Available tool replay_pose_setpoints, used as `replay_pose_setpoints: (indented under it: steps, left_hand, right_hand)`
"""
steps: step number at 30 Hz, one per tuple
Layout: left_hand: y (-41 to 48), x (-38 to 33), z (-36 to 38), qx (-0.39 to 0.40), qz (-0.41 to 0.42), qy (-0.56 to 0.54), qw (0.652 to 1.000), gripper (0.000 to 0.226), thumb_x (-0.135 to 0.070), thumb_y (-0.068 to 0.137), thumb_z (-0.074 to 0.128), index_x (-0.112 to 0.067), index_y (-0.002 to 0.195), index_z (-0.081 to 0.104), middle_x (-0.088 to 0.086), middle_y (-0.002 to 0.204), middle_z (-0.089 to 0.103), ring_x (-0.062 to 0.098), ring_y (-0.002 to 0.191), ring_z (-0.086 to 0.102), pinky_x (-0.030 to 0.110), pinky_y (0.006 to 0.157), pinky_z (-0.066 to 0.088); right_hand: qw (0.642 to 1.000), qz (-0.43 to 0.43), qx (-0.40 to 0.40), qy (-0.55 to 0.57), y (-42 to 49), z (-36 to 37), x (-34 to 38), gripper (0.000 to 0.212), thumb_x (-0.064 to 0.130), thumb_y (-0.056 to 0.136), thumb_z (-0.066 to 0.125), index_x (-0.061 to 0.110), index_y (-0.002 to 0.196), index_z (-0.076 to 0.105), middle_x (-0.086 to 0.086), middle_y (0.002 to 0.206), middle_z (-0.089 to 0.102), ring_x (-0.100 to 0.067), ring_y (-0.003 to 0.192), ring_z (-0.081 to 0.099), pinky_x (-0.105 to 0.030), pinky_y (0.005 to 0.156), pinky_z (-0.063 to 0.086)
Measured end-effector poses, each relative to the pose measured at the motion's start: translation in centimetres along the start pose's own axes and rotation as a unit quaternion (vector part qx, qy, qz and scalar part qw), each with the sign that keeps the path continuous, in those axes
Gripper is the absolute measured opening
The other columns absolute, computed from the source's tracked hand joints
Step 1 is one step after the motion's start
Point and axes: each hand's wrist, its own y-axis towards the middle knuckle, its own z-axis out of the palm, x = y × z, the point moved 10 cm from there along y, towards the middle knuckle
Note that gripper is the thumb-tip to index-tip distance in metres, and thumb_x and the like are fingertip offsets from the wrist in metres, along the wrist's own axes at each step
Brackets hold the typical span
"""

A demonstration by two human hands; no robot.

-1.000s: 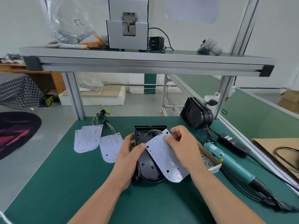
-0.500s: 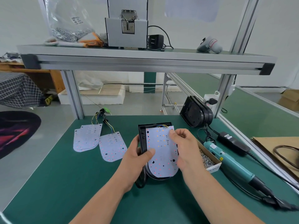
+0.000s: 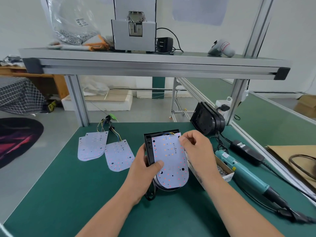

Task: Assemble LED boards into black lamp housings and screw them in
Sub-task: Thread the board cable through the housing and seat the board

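Gripping black housing (image 3: 149, 148) in left hand (image 3: 142, 171), thumb on LED board (image 3: 171, 161), right hand (image 3: 196, 147) pinching its corner

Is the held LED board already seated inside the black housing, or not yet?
Seemingly out: the LED board lies over the black housing, hiding its right rim; the right hand pinches its corner.
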Motion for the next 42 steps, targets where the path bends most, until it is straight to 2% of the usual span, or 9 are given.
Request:
replay_pose_setpoints:
  steps: [6,12,16,19,27,30,34,38,42]
  left_hand:
    - [-0.1,-0.3,0.5,0.011,0.008,0.005,1.000,0.063,-0.024,0.086,0.074,-0.040,0.144,0.052,-0.009,0.120,0.077,0.011,0.113,0.073,0.022,0.088,0.058]
    - [0.0,-0.2,0.4,0.000,0.011,-0.002,1.000,0.065,-0.028,0.084,0.077,-0.043,0.143,0.052,-0.007,0.119,0.078,0.016,0.110,0.074,0.036,0.096,0.058]
    - [-0.1,-0.3,0.6,0.008,0.005,-0.024,1.000,0.071,-0.028,0.085,0.078,-0.042,0.147,0.048,-0.004,0.122,0.078,0.018,0.116,0.073,0.038,0.099,0.059]
    - [-0.2,-0.4,1.0,0.023,0.004,-0.030,0.999,0.070,-0.028,0.087,0.078,-0.040,0.148,0.047,-0.004,0.126,0.077,0.017,0.118,0.072,0.031,0.096,0.060]
    - [0.1,0.2,0.3,0.019,0.002,-0.031,0.999,0.074,-0.024,0.085,0.082,-0.043,0.146,0.046,-0.001,0.123,0.078,0.021,0.111,0.074,0.034,0.092,0.061]
    - [0.3,0.2,0.0,0.013,0.009,-0.026,1.000,0.072,-0.024,0.086,0.080,-0.046,0.145,0.047,-0.001,0.121,0.078,0.021,0.106,0.075,0.031,0.088,0.061]
    - [0.2,0.3,0.4,0.030,0.012,-0.014,0.999,0.063,-0.031,0.085,0.079,-0.049,0.140,0.052,-0.004,0.125,0.076,0.025,0.114,0.072,0.040,0.096,0.061]
    - [0.1,0.4,0.5,0.026,0.011,-0.030,0.999,0.063,-0.028,0.086,0.079,-0.048,0.140,0.052,-0.003,0.126,0.076,0.023,0.117,0.073,0.037,0.096,0.061]
    - [0.2,0.5,0.4,0.016,0.008,-0.037,0.999,0.063,-0.023,0.087,0.076,-0.045,0.141,0.051,-0.004,0.124,0.077,0.020,0.115,0.074,0.028,0.089,0.061]
  right_hand:
    - [0.999,0.035,0.024,-0.014,0.3,-0.4,-0.2,0.012,0.017,0.095,0.072,0.019,0.083,0.073,0.005,0.079,0.073,-0.007,0.072,0.059,-0.032,0.074,0.051]
    - [0.997,0.001,0.040,-0.063,0.3,0.1,0.8,0.016,0.018,0.097,0.067,0.023,0.083,0.069,0.011,0.074,0.066,0.000,0.066,0.055,-0.013,0.061,0.041]
    - [0.996,0.068,0.041,0.048,0.5,0.1,-1.0,0.015,0.013,0.100,0.066,0.011,0.086,0.072,0.007,0.067,0.063,-0.010,0.062,0.050,-0.032,0.067,0.045]
    - [0.992,0.090,0.024,0.088,0.6,-0.2,-1.8,0.016,0.011,0.100,0.066,0.007,0.086,0.071,0.005,0.063,0.059,-0.014,0.061,0.047,-0.035,0.066,0.044]
    - [0.999,0.003,-0.033,0.001,-0.5,-0.1,0.0,0.011,0.025,0.096,0.071,0.028,0.084,0.071,0.016,0.079,0.072,-0.004,0.069,0.062,-0.025,0.066,0.047]
    - [0.998,-0.041,-0.021,-0.033,-0.5,-0.1,0.6,0.013,0.025,0.092,0.074,0.029,0.082,0.066,0.014,0.083,0.069,-0.007,0.079,0.063,-0.021,0.068,0.045]
    - [0.996,-0.074,-0.004,-0.057,-0.7,0.2,0.6,0.017,0.024,0.088,0.078,0.036,0.084,0.066,0.015,0.093,0.062,-0.005,0.087,0.061,-0.009,0.073,0.041]
    - [0.999,-0.053,0.007,-0.008,-0.6,0.3,-0.1,0.025,0.027,0.087,0.079,0.041,0.100,0.063,0.014,0.091,0.064,-0.008,0.087,0.062,-0.014,0.074,0.046]
    - [0.987,-0.097,0.056,-0.117,-0.7,1.1,0.7,0.030,0.026,0.092,0.077,0.037,0.117,0.064,0.015,0.100,0.053,-0.005,0.091,0.056,-0.027,0.082,0.046]
